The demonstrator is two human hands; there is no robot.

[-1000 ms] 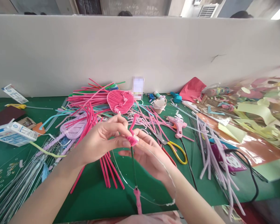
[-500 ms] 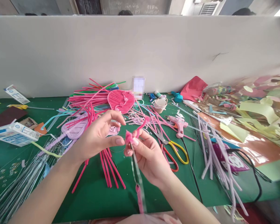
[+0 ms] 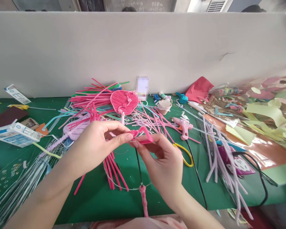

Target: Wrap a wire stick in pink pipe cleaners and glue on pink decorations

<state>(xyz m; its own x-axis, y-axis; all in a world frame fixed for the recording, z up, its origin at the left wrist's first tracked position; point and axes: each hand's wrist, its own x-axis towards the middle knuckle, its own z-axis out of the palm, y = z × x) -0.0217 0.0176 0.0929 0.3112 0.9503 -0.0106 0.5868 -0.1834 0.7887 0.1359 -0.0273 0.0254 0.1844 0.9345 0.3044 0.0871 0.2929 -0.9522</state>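
Observation:
Both hands meet at the middle of the view around a bright pink pipe cleaner (image 3: 146, 132), whose free end curls out above the right fingers. Between thumb and fingertips, my left hand (image 3: 98, 148) pinches its twisted end. My right hand (image 3: 163, 159) is closed on it just to the right, its fingertips partly hidden. A thin dark stem (image 3: 138, 165) hangs below the fingers. Its lower part is wrapped in pink (image 3: 144, 198) and reaches down toward my lap. Where the wrapping begins, a thin clear strand (image 3: 124, 189) loops out to both sides.
A red heart-shaped pipe-cleaner piece (image 3: 124, 103) lies beyond my hands. Yellow-handled scissors (image 3: 188, 157) and a pink glue gun (image 3: 186, 127) with its cord are at right. Lilac pipe cleaners (image 3: 213, 152) lie farther right, a milk carton (image 3: 15, 135) at left. A grey partition (image 3: 143, 44) stands behind.
My left hand has closed from open onto the pink pipe cleaner. My right hand has turned over it, and the stem now hangs with a clear strand looping out at its lower part.

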